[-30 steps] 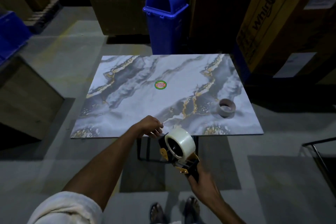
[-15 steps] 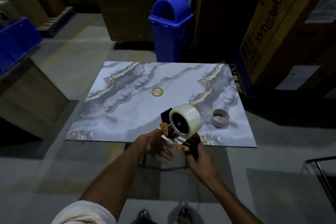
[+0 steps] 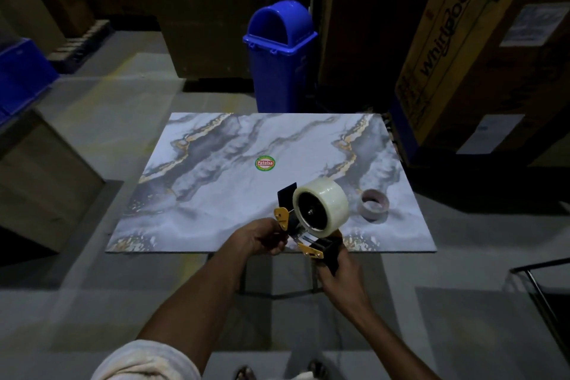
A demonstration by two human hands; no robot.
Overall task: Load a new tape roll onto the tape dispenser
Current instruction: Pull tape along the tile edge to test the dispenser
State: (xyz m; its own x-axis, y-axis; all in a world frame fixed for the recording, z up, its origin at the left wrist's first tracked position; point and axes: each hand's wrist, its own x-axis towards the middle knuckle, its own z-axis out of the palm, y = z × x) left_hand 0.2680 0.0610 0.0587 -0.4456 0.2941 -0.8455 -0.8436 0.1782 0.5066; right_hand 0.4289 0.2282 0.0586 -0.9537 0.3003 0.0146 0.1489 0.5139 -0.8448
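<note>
A black and yellow tape dispenser [image 3: 311, 242] is held over the near edge of the marble table [image 3: 216, 194]. A full roll of clear tape [image 3: 327, 202] sits on its hub. My right hand [image 3: 337, 274] grips the dispenser's black handle from below. My left hand [image 3: 262, 237] is closed at the dispenser's front end by the yellow part, fingers pinched there; what it pinches is too small to tell. An empty cardboard tape core [image 3: 373, 203] lies on the table to the right of the roll.
A round green and red sticker [image 3: 265, 163] marks the table's middle. Behind the table stands a blue bin [image 3: 279, 55]. Tall cardboard boxes [image 3: 456, 40] rise at the right. A wooden crate [image 3: 40, 176] sits at the left, a black metal frame [image 3: 543, 293] at the lower right.
The dispenser has been lifted up and forward over the table's near edge. My left hand left the table edge and closed on the dispenser's front end.
</note>
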